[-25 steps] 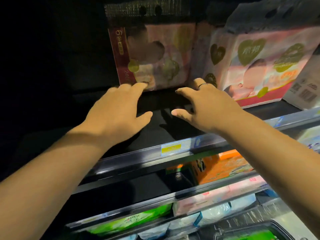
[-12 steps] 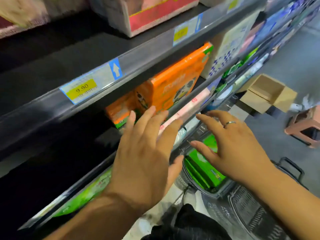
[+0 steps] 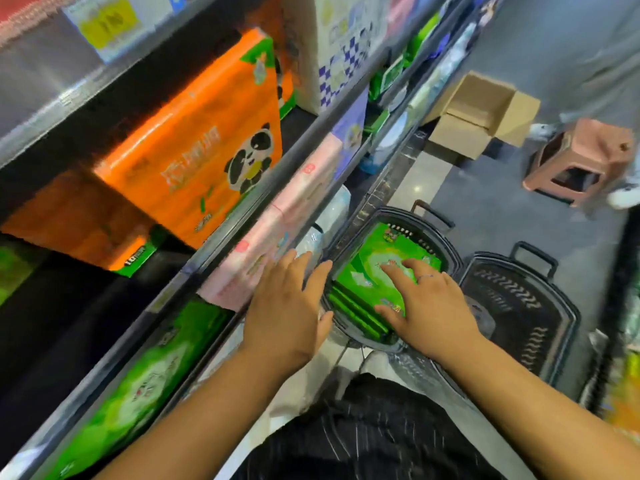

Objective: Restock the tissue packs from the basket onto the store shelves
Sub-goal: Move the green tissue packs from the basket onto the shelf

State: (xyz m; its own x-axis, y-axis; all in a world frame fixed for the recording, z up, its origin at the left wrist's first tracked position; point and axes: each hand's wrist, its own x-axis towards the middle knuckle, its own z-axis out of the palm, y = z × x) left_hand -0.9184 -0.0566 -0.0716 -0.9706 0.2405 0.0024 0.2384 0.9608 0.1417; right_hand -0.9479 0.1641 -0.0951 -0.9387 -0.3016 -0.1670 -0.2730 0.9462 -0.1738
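Shelves point(image 3: 38, 81) across left half of frame, orange panda pack point(image 3: 194, 161) at upper left. Basket point(image 3: 398, 212) right of centre, holding green tissue packs point(image 3: 367, 270). Left hand point(image 3: 287, 306) at centre, fingers spread, gripping nothing, just beside basket rim. Right hand point(image 3: 427, 306) splayed over top green pack, fingers uncurled.

The shelves point(image 3: 304, 148) stand on the left. A basket point(image 3: 388, 212) sits on the floor point(image 3: 485, 209) just beside them, with tissue packs point(image 3: 377, 271) in it. A second basket point(image 3: 519, 306) sits to its right. Behind them are a box point(image 3: 478, 112) and, farther right, a stool point(image 3: 581, 157).
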